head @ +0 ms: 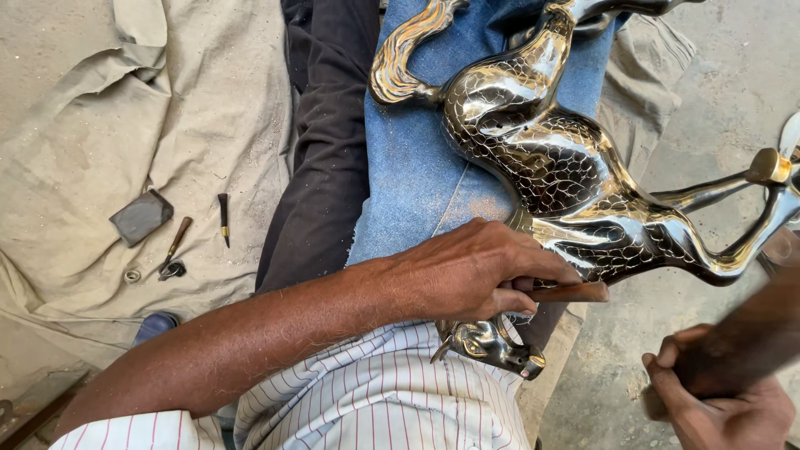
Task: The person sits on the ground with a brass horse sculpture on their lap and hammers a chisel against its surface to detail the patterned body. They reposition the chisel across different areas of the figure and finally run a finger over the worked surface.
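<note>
Two hands are at work on the shiny, scale-patterned brass horse figure [550,175] lying across the blue denim cloth [408,167] on your lap. Your left hand [475,271] is clenched around a slim reddish-brown chisel [575,292], its tip pressed to the horse's body just beyond your fingertips, near the neck; the horse's head [492,343] hangs just below that hand. Your right hand [721,400] grips a dark wooden mallet [733,350], blurred, raised off to the right of the chisel. By the look of it you are in the engraving step — chisel set, blow pending — and the next move calls for a square strike on the chisel's end while the left hand keeps the tip from skating on the polished metal. Well to the left of your left arm, on the crumpled beige canvas sheet [100,125], lie a small dark grey block [142,217], a short black punch [223,218] and a brown-handled tool [176,242]. Beyond your right hand is bare, dusty concrete floor [733,75] — rough workshop ground.
</note>
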